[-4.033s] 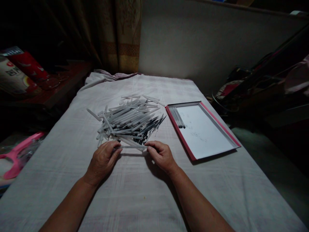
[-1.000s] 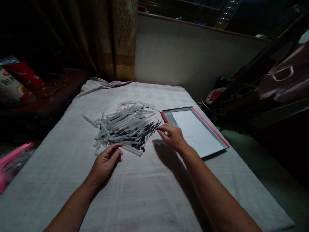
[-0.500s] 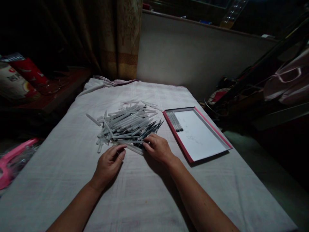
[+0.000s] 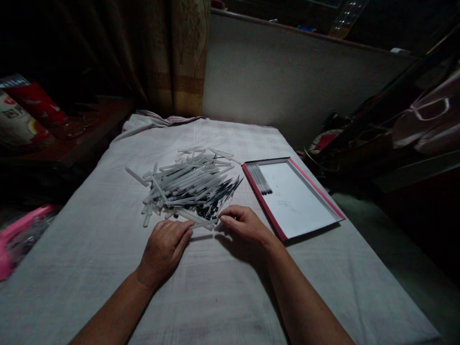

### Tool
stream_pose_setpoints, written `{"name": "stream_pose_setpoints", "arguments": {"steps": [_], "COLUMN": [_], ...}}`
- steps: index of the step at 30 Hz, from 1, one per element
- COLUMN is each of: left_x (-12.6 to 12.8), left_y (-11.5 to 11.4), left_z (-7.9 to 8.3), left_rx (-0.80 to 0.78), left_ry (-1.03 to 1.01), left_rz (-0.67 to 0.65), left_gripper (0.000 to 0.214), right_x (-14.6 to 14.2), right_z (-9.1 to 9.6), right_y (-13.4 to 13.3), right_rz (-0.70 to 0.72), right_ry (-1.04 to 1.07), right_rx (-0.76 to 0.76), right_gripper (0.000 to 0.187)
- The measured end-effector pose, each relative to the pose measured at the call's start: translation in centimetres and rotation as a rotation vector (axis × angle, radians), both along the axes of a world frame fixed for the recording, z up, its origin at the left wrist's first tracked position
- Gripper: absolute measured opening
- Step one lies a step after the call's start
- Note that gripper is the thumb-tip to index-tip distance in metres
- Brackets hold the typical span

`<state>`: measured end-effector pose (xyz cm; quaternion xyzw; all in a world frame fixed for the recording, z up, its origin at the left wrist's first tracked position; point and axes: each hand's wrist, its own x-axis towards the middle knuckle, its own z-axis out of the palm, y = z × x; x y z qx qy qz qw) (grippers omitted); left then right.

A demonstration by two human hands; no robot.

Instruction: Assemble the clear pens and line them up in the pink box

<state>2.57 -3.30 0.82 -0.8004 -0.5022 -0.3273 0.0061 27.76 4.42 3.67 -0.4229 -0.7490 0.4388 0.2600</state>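
Note:
My left hand (image 4: 167, 247) is closed on the near end of a translucent pen barrel (image 4: 203, 224), just above the cloth. The barrel points to the right, and its far end meets the fingertips of my right hand (image 4: 244, 223). Those fingers are pinched at a small black end piece (image 4: 216, 220) on the barrel. Right behind both hands lies a loose pile of clear pen barrels (image 4: 190, 179). Dark, thin-tipped refills (image 4: 226, 189) lie along the pile's right side, with small black pieces (image 4: 206, 211) at its near edge.
To the right lies a shallow red-edged box lid (image 4: 268, 206) with a white inside. Several black-ended pens (image 4: 260, 179) lie side by side in its far left corner. White cloth (image 4: 215, 297) covers the table. A pink handle (image 4: 25, 220) shows beyond the left edge.
The left hand now grips a barrel, lifted off the near edge of the pile. My right hand has drawn back from the dark pieces to the barrel's end.

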Motion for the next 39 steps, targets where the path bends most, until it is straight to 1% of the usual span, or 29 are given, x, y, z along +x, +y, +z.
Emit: {"name": "stream_pose_setpoints", "arguments": {"steps": [1,3,5,8,11,14,17,23,26,28,30,32,33,35,36,37,39], "left_x": [0.0,-0.1,-0.2,-0.2,-0.3,-0.3,-0.3,-0.2,-0.2,-0.3,-0.3,-0.2,-0.2,-0.1,-0.1,-0.1,0.0], "left_y": [0.0,0.2,0.3,0.4,0.5,0.5,0.5,0.5,0.6,0.6,0.5,0.5,0.5,0.4,0.4,0.4,0.4], "left_z": [-0.1,-0.2,-0.3,-0.4,-0.6,-0.6,-0.5,-0.2,-0.2,-0.2,-0.2,-0.2,-0.2,-0.2,-0.2,-0.2,-0.2], "left_rx": [0.005,0.023,0.04,0.04,0.032,0.024,0.02,0.032,0.05,0.054,0.05,0.047,0.051,0.059,0.055,0.049,0.028], "left_ry": [-0.012,-0.037,-0.051,-0.052,-0.057,-0.067,-0.065,-0.058,-0.056,-0.058,-0.064,-0.068,-0.07,-0.075,-0.077,-0.079,-0.083], "left_rz": [0.012,0.034,0.048,0.06,0.071,0.075,0.072,0.066,0.062,0.071,0.086,0.096,0.098,0.1,0.099,0.097,0.095], "left_gripper": [0.024,0.024,0.024,0.025,0.026,0.027,0.028,0.027,0.027,0.026,0.026,0.026,0.025,0.024,0.023,0.023,0.023], "right_x": [0.3,1.0,1.5,1.7,1.5,1.3,1.3,2.0,2.3,2.6,2.9,3.0,3.0,2.7,2.4,2.0,1.2], "right_z": [0.0,0.1,0.4,1.1,2.1,2.9,3.3,2.9,2.6,2.3,2.1,1.9,1.8,1.7,1.7,1.7,1.7], "right_y": [0.5,1.6,2.8,4.5,6.0,7.1,7.8,8.9,8.9,8.7,8.1,7.2,6.6,5.1,4.3,3.5,2.1], "right_rz": [-0.047,-0.152,-0.199,-0.151,-0.05,0.056,0.147,0.324,0.356,0.33,0.263,0.142,0.054,-0.18,-0.309,-0.432,-0.579], "right_ry": [-0.063,-0.258,-0.491,-0.795,-0.988,-1.086,-1.138,-1.147,-1.122,-1.082,-0.994,-0.802,-0.652,-0.253,-0.031,0.185,0.518], "right_rx": [0.049,0.171,0.265,0.352,0.411,0.461,0.498,0.556,0.614,0.647,0.667,0.693,0.703,0.669,0.599,0.495,0.251], "right_gripper": [0.019,0.019,0.022,0.03,0.035,0.034,0.033,0.033,0.03,0.028,0.026,0.021,0.017,0.012,0.012,0.013,0.019]}}
